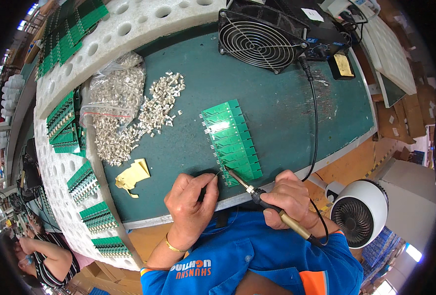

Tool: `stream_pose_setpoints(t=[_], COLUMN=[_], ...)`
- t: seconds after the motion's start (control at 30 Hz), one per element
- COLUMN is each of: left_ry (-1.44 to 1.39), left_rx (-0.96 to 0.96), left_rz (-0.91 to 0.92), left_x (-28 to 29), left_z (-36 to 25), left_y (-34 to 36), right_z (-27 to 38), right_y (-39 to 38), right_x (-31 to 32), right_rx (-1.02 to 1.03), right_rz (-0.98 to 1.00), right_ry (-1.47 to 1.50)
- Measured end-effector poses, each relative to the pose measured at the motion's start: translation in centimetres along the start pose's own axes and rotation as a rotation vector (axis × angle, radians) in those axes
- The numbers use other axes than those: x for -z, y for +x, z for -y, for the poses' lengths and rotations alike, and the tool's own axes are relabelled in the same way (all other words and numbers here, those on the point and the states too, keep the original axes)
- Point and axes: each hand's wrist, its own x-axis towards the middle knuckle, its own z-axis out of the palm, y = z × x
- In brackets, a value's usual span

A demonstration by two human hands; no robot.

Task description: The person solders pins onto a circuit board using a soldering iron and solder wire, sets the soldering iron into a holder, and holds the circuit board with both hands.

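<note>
My right hand (289, 196) is closed around a soldering iron (294, 224), whose tip rests at the lower left part of a green circuit board panel (231, 140). The panel lies on the green mat, with small metal connectors along its left edge. Beside the tip, my left hand (191, 202) pinches a thin strand of solder wire (220, 172), its end close to the same spot on the board. A loose pile of small white and metal connectors (161, 104) spreads left of the panel, spilling near a clear plastic bag (117, 88) full of them.
A black fan (260, 42) and a soldering station (321, 46) stand at the back, the iron's cord running forward. White foam racks (60, 167) hold more green boards at left. Crumpled yellow paper (132, 175) lies near the foam. A white fan (359, 214) stands right; another person sits lower left.
</note>
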Motion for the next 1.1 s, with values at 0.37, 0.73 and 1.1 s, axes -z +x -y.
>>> stream_pose_setpoints(t=[0.37,0.73,1.1], left_ry=[-0.008,0.002,0.009], left_rx=[0.015,-0.004,-0.026], left_rz=[0.012,0.006,0.006], left_x=[-0.02,-0.23,-0.29], left_z=[-0.12,0.1,0.09], left_y=[0.06,-0.07,0.18], right_z=[0.02,-0.19,-0.16], right_y=[0.23,0.35,0.51], right_x=[-0.06,-0.36,-0.36], right_rx=[-0.01,0.006,0.01], right_rz=[-0.016,-0.068,-0.065], right_ry=[0.012,0.015,0.013])
